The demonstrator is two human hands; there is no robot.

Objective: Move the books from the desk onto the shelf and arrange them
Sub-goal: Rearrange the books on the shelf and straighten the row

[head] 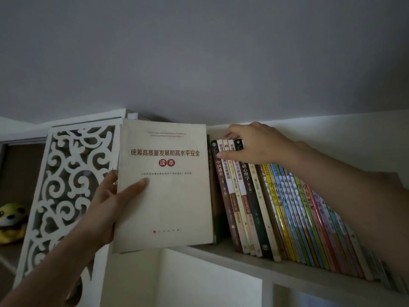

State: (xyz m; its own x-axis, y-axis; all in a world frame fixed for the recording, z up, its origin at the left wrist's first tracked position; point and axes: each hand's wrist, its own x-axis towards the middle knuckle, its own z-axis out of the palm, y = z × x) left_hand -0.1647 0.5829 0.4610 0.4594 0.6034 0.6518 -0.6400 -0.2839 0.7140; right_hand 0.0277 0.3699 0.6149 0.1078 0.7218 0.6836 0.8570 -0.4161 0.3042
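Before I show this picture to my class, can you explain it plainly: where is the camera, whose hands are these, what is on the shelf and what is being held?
No machine here: a person wears one camera on the head, so you see their own two arms. The left hand grips a cream book, cover facing us, at the left end of a white shelf. The right hand rests on the tops of a row of leaning books, fingers over their upper edges. Left of the shelf stand a carved white panel and a yellow toy.
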